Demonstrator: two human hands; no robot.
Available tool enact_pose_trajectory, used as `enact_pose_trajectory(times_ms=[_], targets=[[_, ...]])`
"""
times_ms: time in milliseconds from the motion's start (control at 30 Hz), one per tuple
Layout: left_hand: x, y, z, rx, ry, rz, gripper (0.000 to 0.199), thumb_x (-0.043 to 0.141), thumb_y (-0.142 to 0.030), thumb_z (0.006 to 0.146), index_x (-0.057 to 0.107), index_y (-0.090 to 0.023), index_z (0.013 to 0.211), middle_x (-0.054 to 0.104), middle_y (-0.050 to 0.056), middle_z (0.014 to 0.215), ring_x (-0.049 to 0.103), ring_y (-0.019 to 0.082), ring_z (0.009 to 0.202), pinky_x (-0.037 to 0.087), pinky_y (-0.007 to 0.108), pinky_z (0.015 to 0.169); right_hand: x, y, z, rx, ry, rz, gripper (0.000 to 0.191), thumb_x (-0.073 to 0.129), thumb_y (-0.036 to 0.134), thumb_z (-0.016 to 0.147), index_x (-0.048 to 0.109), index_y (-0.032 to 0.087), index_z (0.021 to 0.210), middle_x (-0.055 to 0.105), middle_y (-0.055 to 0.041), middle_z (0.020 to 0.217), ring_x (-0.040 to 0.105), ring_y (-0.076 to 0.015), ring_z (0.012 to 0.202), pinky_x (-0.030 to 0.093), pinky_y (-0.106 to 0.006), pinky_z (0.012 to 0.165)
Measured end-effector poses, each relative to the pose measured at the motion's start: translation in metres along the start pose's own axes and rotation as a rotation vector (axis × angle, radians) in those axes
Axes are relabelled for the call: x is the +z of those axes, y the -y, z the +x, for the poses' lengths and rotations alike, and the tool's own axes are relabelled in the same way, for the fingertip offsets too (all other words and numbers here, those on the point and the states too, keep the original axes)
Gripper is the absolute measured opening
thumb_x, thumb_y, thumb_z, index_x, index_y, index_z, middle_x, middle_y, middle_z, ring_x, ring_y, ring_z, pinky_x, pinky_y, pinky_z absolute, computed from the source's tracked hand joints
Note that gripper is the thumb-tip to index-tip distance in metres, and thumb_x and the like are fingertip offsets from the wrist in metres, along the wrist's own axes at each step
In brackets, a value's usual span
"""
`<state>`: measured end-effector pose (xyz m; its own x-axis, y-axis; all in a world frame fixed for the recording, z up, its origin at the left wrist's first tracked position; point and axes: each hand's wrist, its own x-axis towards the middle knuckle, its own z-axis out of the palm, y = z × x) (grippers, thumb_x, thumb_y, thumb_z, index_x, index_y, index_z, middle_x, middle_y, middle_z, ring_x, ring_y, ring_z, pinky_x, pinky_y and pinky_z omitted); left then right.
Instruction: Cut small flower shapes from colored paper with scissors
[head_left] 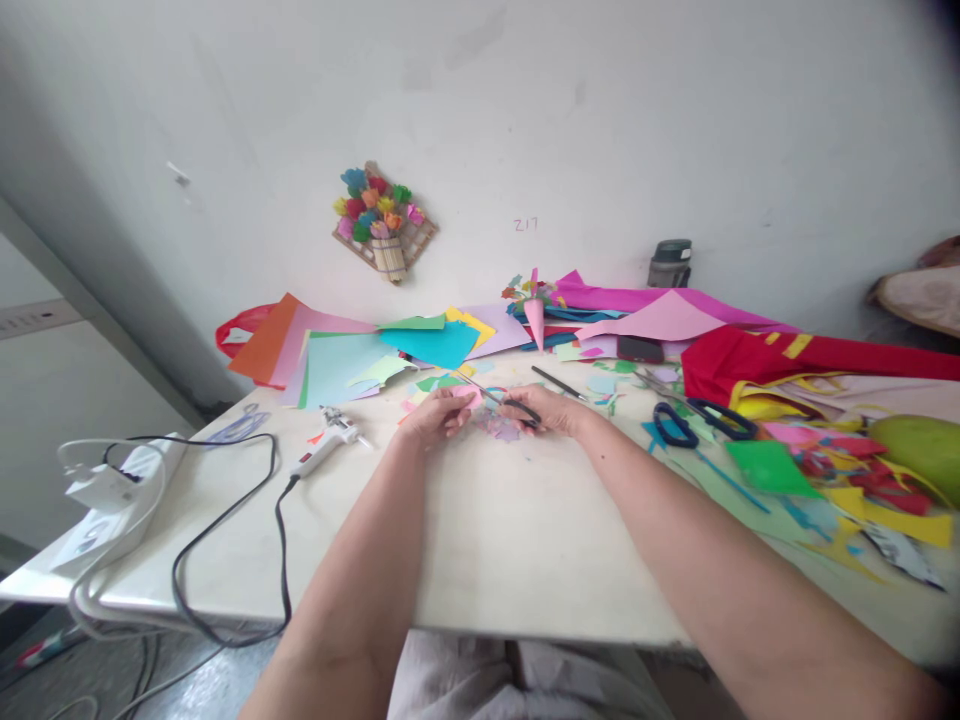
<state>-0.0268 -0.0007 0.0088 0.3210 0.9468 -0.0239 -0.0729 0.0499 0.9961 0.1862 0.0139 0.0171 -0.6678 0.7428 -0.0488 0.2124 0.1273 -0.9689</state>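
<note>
My left hand (439,416) pinches a small piece of pink paper (471,396) over the middle of the table. In my right hand (551,408) is a pair of scissors (517,408) with dark handles. Their blades point up and left, close to the pink paper; whether they touch it I cannot tell. Small paper scraps (504,428) in several colours lie under and between my hands. A black pen (559,383) rests just beyond my right hand.
At left lie a glue gun (324,447), its black cable and a white power strip (112,500). Coloured sheets (345,360) line the wall. Blue-handled scissors (675,428) and paper scraps (862,470) are at right. A pink paper cone with flowers (534,318) stands behind.
</note>
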Motion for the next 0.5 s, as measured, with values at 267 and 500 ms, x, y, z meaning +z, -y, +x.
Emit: enact_pose_trajectory(times_ms=[267, 500], targets=[[-0.0011, 0.0000, -0.0008, 0.024, -0.018, -0.017, 0.042, 0.081, -0.045, 0.061, 0.051, -0.015, 0.061, 0.049, -0.005, 0.040, 0.024, 0.001, 0.030, 0.021, 0.015, 0.027, -0.0003, 0.0041, -0.0040, -0.009, 0.018, 0.000, 0.028, 0.060, 0.034, 0.076, 0.044, 0.018, 0.061, 0.042, 0.0065, 0.044, 0.038, -0.0047, 0.035, 0.024, -0.017, 0.032], [-0.0030, 0.0004, -0.0004, 0.040, 0.003, -0.017, 0.041, 0.078, -0.043, 0.067, 0.050, -0.014, 0.058, 0.048, -0.005, 0.042, 0.023, 0.001, 0.030, 0.021, 0.016, 0.028, -0.0034, -0.0024, 0.0004, -0.001, 0.015, -0.064, 0.027, 0.061, 0.034, 0.079, 0.046, 0.017, 0.064, 0.046, 0.0052, 0.047, 0.039, -0.0049, 0.036, 0.023, -0.017, 0.033]])
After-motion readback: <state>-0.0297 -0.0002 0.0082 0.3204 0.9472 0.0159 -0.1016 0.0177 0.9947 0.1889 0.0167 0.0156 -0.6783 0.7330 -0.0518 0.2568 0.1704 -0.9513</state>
